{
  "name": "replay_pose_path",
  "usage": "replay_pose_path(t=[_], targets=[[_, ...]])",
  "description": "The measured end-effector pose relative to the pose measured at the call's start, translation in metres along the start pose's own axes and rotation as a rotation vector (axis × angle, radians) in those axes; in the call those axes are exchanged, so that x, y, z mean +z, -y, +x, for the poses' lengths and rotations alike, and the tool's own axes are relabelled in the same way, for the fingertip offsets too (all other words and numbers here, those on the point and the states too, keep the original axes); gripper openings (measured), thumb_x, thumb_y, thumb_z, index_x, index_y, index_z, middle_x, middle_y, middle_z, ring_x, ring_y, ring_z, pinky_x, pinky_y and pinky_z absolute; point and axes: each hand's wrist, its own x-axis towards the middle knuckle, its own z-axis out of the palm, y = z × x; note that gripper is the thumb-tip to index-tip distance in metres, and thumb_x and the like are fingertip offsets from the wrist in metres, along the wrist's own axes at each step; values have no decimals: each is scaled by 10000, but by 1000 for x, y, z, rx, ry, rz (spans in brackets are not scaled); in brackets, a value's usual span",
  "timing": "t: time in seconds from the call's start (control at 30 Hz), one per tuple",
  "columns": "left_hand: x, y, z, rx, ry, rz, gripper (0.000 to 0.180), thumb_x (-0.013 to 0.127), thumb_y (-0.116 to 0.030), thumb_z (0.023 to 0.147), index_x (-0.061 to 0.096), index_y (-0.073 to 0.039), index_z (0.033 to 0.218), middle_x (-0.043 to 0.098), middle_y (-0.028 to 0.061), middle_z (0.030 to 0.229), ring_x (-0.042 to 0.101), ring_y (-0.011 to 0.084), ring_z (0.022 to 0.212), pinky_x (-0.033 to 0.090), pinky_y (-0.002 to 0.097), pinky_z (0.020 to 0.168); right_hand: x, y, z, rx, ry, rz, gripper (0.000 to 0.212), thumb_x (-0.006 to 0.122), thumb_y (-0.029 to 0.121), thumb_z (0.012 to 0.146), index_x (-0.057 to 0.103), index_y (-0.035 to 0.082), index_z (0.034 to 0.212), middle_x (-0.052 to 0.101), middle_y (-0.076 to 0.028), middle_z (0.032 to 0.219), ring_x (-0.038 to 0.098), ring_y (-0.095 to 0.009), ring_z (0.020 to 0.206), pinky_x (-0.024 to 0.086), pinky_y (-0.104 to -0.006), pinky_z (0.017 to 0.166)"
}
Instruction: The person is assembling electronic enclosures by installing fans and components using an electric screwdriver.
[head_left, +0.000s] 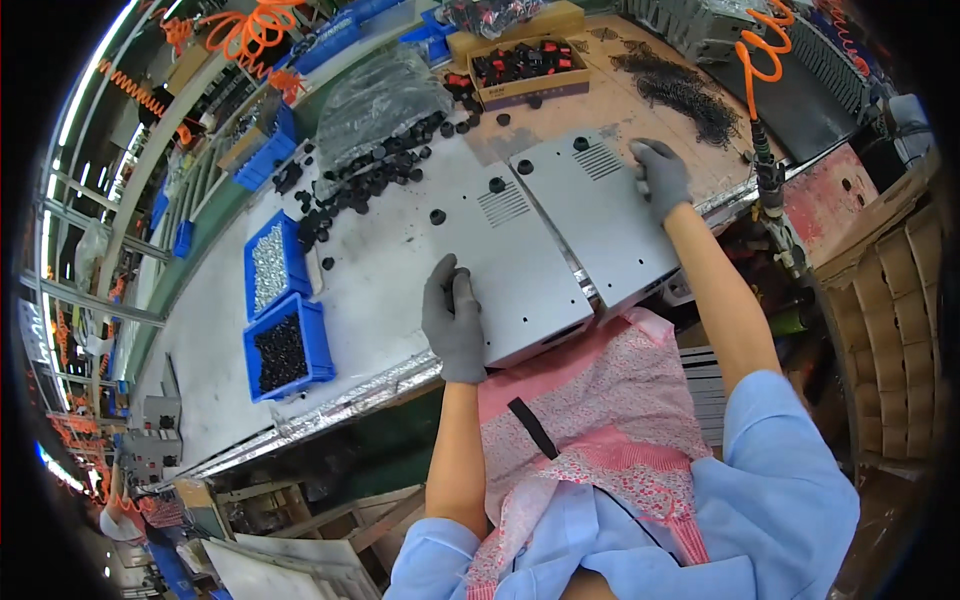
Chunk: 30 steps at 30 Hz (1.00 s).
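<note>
Two light-grey metal casings lie side by side at the bench's front edge, a narrow gap between them. On the left casing (500,265) and the right casing (605,222), round black feet (497,185) sit toward the far end, near vent slots. My left hand (455,322), in a grey glove, is at the left casing's outer edge. Its fingers are bent, with a dark patch between them that I cannot make out. My right hand (663,180), gloved too, is at the right casing's outer far edge, its fingers curled; what they hold, if anything, is hidden.
Blue bins of silvery screws (268,268) and black screws (281,352) stand at the left. Loose black feet (370,178) lie beside a clear plastic bag (380,105). Behind are a carton of black-and-red parts (530,72) and dark wire pieces (685,95). A tool hangs from an orange coiled hose (765,60).
</note>
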Motion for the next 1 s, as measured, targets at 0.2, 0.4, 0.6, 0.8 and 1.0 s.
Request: replay_pose_path(t=[0.2,0.4,0.6,0.8,1.0], targets=[[26,-3,0,336,37,412,311,573,-156,883,591,-54,1176,671,115,968,656,216,830,506,318,743,-39,0,-24,-22,15,171,194,613,144,859,615,30,1015,533,-2,747,454,-62,508,323,-185,375],[28,-8,0,368,185,484,326,562,-190,877,583,-126,1196,677,89,971,660,237,856,512,344,760,6,-9,-56,-105,189,-260,193,605,185,879,621,61,1026,547,12,726,486,-59,531,383,-216,413],[44,-20,-3,477,492,654,393,562,-241,867,534,-204,1258,653,53,1058,639,262,910,502,378,778,43,-31,-66,-198,327,-247,190,582,184,902,615,40,1022,559,0,745,501,-60,553,414,-215,449],[46,-21,1,343,457,687,416,582,-268,863,521,-208,1270,643,63,1053,630,266,921,499,384,779,28,-5,-61,-127,248,-5,197,555,181,929,608,10,1013,523,2,744,499,-59,566,416,-209,456],[40,-15,-7,344,331,737,330,616,-287,849,583,-159,1151,622,81,1066,619,301,900,494,396,767,-19,-15,-78,-655,352,-978,300,613,323,864,615,85,1046,595,-86,909,597,-226,747,479,-341,694]])
